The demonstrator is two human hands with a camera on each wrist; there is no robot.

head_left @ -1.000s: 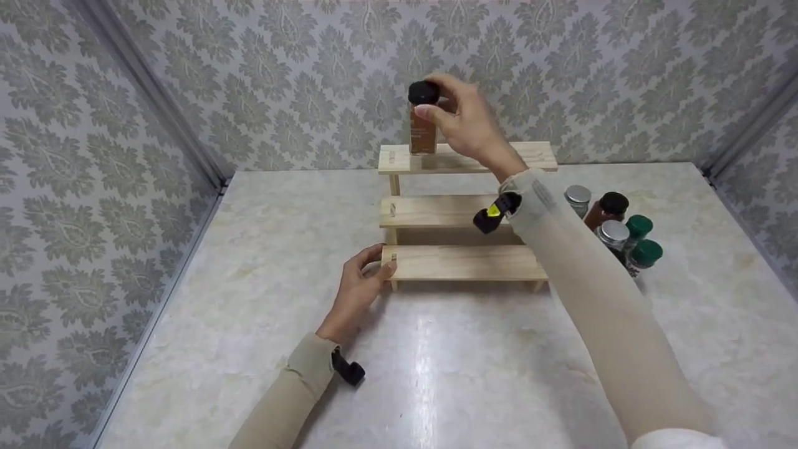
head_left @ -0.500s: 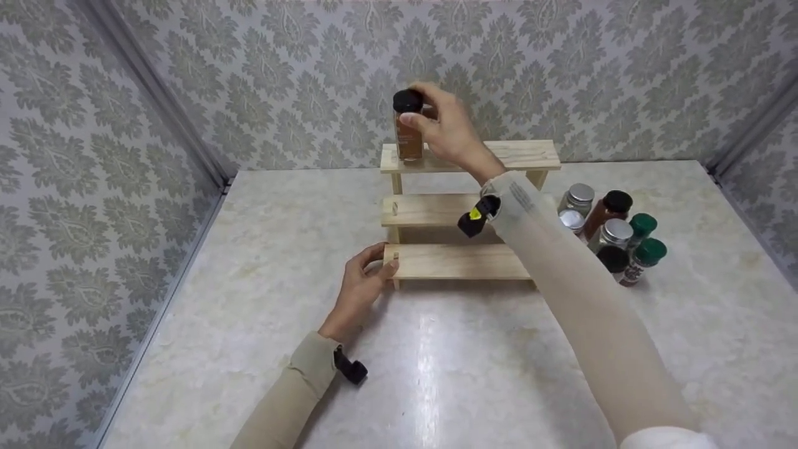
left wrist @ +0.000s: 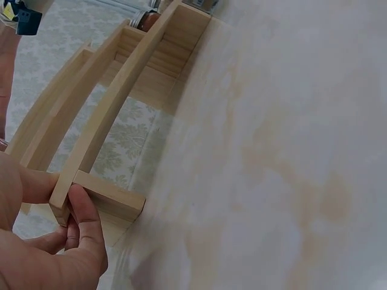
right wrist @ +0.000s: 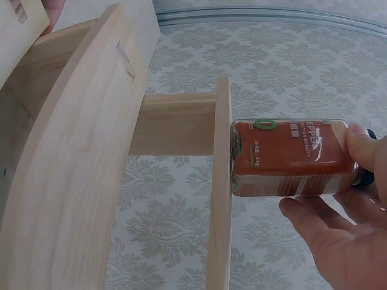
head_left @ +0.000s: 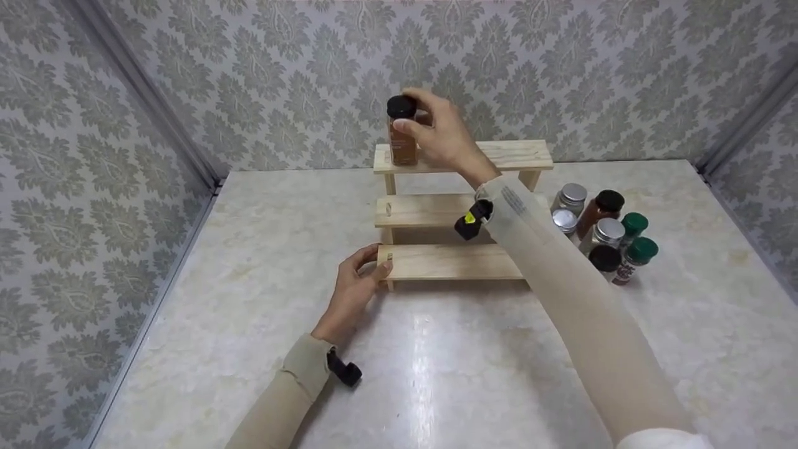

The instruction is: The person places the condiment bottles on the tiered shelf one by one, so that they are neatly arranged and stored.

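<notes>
A glass spice jar [head_left: 403, 142] with red-brown powder and a black cap stands upright at the left end of the top tier of a three-tier wooden rack [head_left: 455, 262]. My right hand [head_left: 444, 134] grips it near the cap. In the right wrist view the base of the pepper-labelled jar [right wrist: 290, 158] meets the shelf board, thumb on one side and fingers on the other. My left hand [head_left: 355, 284] pinches the left end of the lowest tier; in the left wrist view, the left hand's thumb and fingers [left wrist: 84, 220] close round that board's corner.
Right of the rack, several spice jars stand grouped on the marbled table [head_left: 280, 249]: silver-capped jars [head_left: 572, 196], dark-capped ones [head_left: 608, 202] and green-capped ones [head_left: 641, 251]. My right forearm [head_left: 573, 299] crosses in front of the rack's right side. Patterned wall panels enclose the back and sides.
My right hand has brought the spice jar leftward and down onto the top tier's left end. The left hand keeps its hold on the lowest tier.
</notes>
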